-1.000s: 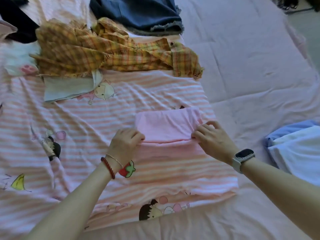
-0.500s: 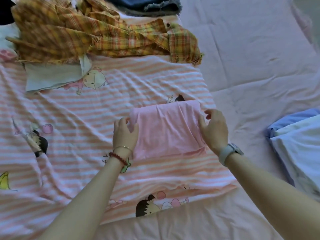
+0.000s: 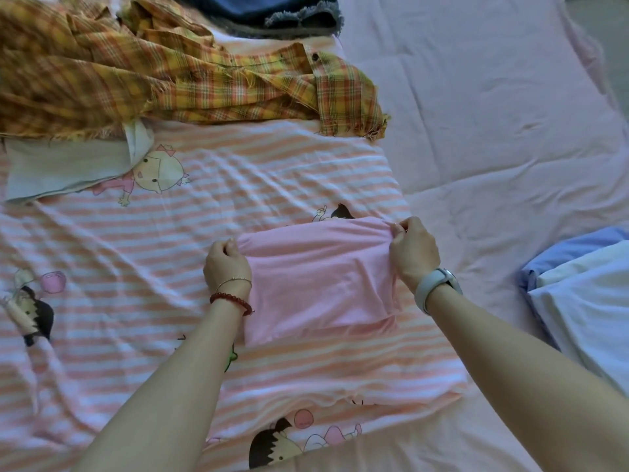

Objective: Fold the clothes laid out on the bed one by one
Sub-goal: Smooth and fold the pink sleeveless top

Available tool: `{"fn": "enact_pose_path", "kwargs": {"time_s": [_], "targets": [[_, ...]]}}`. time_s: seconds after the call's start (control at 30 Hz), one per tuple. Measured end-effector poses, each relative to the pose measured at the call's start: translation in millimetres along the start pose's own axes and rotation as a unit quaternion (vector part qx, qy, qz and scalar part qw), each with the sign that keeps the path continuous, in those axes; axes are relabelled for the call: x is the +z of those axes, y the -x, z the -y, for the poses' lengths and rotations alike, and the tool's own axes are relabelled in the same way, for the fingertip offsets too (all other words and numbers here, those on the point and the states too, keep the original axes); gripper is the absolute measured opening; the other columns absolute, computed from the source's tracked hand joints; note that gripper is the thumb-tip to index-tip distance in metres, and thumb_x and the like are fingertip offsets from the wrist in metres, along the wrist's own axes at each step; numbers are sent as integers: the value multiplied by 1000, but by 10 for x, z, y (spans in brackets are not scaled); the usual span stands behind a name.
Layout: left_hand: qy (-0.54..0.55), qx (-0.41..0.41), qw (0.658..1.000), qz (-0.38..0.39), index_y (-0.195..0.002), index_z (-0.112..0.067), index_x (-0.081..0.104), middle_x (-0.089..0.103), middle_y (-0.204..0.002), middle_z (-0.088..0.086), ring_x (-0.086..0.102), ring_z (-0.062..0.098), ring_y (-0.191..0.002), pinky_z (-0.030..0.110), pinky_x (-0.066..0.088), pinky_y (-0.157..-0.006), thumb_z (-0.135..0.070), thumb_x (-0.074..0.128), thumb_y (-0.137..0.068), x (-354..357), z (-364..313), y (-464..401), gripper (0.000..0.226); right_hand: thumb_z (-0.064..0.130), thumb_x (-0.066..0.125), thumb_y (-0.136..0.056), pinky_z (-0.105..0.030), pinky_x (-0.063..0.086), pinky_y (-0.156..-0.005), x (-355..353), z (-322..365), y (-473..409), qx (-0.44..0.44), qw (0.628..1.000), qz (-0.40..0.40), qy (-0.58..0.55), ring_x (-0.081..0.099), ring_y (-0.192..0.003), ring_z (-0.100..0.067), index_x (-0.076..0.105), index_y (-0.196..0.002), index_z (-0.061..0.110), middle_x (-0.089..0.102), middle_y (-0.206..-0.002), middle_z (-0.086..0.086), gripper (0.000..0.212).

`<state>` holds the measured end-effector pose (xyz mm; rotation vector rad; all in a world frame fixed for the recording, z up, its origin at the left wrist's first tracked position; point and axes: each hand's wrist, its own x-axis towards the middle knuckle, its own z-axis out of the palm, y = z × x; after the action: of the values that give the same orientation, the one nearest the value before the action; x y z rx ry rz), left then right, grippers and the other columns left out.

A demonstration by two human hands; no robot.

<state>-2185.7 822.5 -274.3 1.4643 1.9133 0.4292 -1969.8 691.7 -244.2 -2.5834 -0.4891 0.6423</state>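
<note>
Since half a second ago both hands have slid from the sides of the pink garment (image 3: 320,281) up to its far corners, and the far edge is now pulled taut between them.

Left hand (image 3: 226,264): fingers curled, pinching the far-left corner of the cloth. Fingertips are turned away from the camera, so how much cloth they hold is hard to make out. Two bracelets, one thin and one of red beads (image 3: 231,300), sit on this wrist.

Right hand (image 3: 413,252): thumb and fingers pinch the far-right corner. A pale watch band (image 3: 432,287) circles the wrist; the watch face is turned mostly out of view.

The pink garment is a folded rectangle lying on the striped cartoon sheet (image 3: 238,192), between the two forearms. A lower layer shows along its near edge; the left forearm covers its near-left corner.

Beyond it, at the far side of the striped sheet, lies a crumpled yellow plaid shirt (image 3: 190,80), cut off by the top and left edges. It covers part of a pale grey-white cloth (image 3: 64,173), whose kind cannot be told. A dark denim piece with a frayed hem (image 3: 289,11) is cut off by the top edge.

At the right edge, a stack of folded pale blue and white cloth (image 3: 585,294) rests on the pink bed sheet (image 3: 493,131), only partly in frame.
</note>
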Motion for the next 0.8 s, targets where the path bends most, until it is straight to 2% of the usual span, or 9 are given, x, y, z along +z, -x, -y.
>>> {"fn": "enact_pose_path", "kwargs": {"time_s": [0.1,0.17,0.23,0.33,0.43,0.57,0.63,0.7,0.8], "targets": [[5,-16,999,33,-78,-5,55,51,-79,6,43,25,-82,27,26,-64,-20,41,-97,-13,-21,-57,28,22,44,-95,-36,36,-79,-14,22,57,-27,999,-38,24,52,-104,-33,56,-109,9,58,-113,-13,22],[9,-14,999,47,-82,-8,55,52,-82,6,45,25,-82,28,30,-67,-25,42,-96,-28,-30,-64,26,11,51,-90,-41,36,-83,-22,69,152,-162,975,-129,81,53,-102,-34,61,-109,6,59,-111,-16,22],[20,-13,999,48,-87,-9,54,55,-86,5,47,25,-82,28,33,-69,-33,43,-95,-23,-35,2,27,0,55,-75,-41,38,-79,16,122,292,-346,915,-179,104,57,-94,-32,67,-100,3,64,-102,-17,27],[-5,4,999,42,-101,-6,48,59,-95,13,53,32,-88,33,36,-69,-37,41,-96,45,-15,156,31,11,47,-78,-46,40,-94,248,72,526,-523,828,-97,176,61,-108,-29,67,-110,7,65,-115,-13,38],[-30,41,999,19,-106,-5,42,61,-100,22,52,35,-85,34,33,-64,-29,34,-99,84,20,214,27,31,35,-91,-63,29,-102,377,-40,497,-472,824,29,312,42,-130,-34,50,-134,18,46,-141,-10,48],[-7,46,999,12,-110,-4,44,61,-99,21,54,38,-90,34,32,-65,-21,31,-100,107,63,172,23,49,16,-97,-56,-2,-111,226,-371,81,-244,899,108,346,-8,-145,-23,-7,-146,40,-11,-157,7,55],[6,28,999,20,-104,-8,49,57,-90,12,53,34,-88,32,33,-66,-21,33,-99,105,64,125,21,46,14,-97,-54,2,-112,62,-494,-25,-199,912,111,341,-4,-145,-21,-1,-148,37,-8,-157,10,54],[14,28,999,27,-88,-12,53,54,-83,5,48,28,-79,29,32,-62,-21,38,-97,70,62,64,19,35,21,-99,-51,14,-110,-102,-478,-10,-211,927,46,307,17,-142,-26,24,-147,21,17,-156,-3,50],[16,16,999,40,-60,-18,48,50,-65,3,41,23,-67,27,30,-54,-20,46,-91,-8,42,-57,31,22,42,-88,-48,37,-90,-150,-229,87,-287,935,-85,189,52,-112,-39,58,-121,5,56,-123,-20,41]]}}
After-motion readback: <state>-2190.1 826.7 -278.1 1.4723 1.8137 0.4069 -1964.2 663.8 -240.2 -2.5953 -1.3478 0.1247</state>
